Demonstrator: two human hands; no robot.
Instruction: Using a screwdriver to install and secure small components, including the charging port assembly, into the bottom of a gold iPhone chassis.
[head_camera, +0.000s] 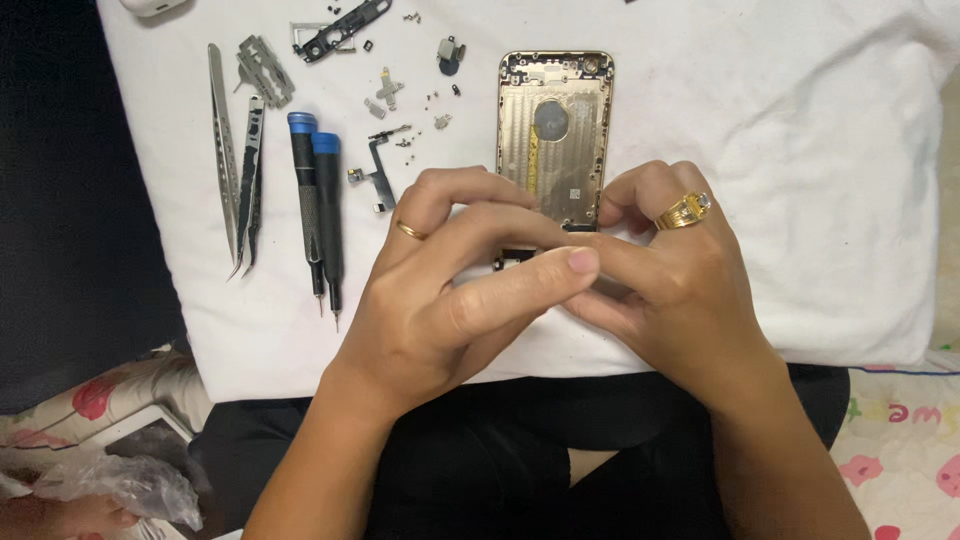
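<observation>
A gold phone back shell, stripped and lying inside-up, rests on a white cloth. My left hand and my right hand meet just below its lower end, fingertips pinched together on a small dark part that is mostly hidden by the fingers. Each hand wears a gold ring. My left thumb lies across the right fingers.
Left of the hands lie two tweezers and two blue-capped screwdrivers. Small metal brackets, a flex cable and tiny screws are scattered above. A dark frame piece lies at the top. Crumpled clear plastic sits bottom left.
</observation>
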